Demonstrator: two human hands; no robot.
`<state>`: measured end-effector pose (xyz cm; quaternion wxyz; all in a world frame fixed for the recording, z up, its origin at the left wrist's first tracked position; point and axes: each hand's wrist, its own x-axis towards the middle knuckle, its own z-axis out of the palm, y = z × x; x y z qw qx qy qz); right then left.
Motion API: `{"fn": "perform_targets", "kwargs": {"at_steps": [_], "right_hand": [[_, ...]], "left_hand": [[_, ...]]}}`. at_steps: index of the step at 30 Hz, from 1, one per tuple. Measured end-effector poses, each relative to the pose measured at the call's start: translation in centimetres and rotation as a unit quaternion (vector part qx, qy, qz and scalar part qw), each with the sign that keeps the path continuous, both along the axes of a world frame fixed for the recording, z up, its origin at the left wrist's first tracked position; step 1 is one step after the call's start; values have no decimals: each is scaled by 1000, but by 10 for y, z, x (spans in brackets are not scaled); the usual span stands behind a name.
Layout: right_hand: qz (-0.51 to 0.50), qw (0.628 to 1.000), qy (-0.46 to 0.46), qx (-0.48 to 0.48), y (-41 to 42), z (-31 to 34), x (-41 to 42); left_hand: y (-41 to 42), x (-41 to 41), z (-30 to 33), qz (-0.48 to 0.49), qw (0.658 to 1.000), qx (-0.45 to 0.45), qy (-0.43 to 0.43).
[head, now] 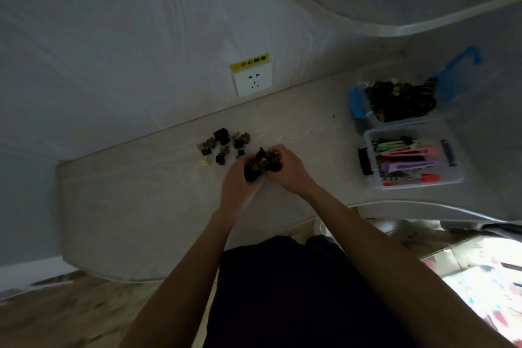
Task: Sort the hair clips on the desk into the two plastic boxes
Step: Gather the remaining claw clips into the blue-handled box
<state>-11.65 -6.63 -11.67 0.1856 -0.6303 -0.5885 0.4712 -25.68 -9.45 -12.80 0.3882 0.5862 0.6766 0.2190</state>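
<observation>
A heap of small dark claw clips sits between my two hands at the middle of the desk. My left hand cups the heap from the left and my right hand curls round it from the right. Several more small dark and tan claw clips lie loose just beyond, to the left. At the right stand two clear plastic boxes. The far box with blue latches holds dark claw clips. The near box holds long flat clips in pink, purple, green and red.
A white wall socket with a yellow label sits on the wall behind the loose clips. A curved shelf hangs above the boxes. The desk's front edge curves near the near box. My dark trousers fill the space below.
</observation>
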Motion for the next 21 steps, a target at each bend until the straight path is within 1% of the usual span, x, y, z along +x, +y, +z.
{"fn": "perform_targets", "kwargs": {"at_steps": [2, 4, 7, 11, 16, 19, 21], "right_hand": [[-26, 998, 40, -32, -2, 1, 6], [-52, 991, 99, -72, -4, 2, 12], [-59, 985, 141, -83, -7, 6, 22], [-51, 981, 175, -63, -5, 24, 51], [-60, 968, 242, -14, 12, 62, 129], [-90, 968, 236, 7, 28, 80, 187], [-107, 968, 227, 29, 39, 89, 225]], "left_hand": [[2, 7, 3, 4, 1000, -1, -12], [3, 14, 7, 6, 1000, -6, -23], [-2, 27, 13, 15, 999, -12, -46], [-6, 48, 31, 30, 996, 31, -78], [14, 117, 72, -30, 986, 106, -123], [40, 171, 90, -65, 979, 116, -158], [59, 205, 97, -86, 977, 113, -159]]}}
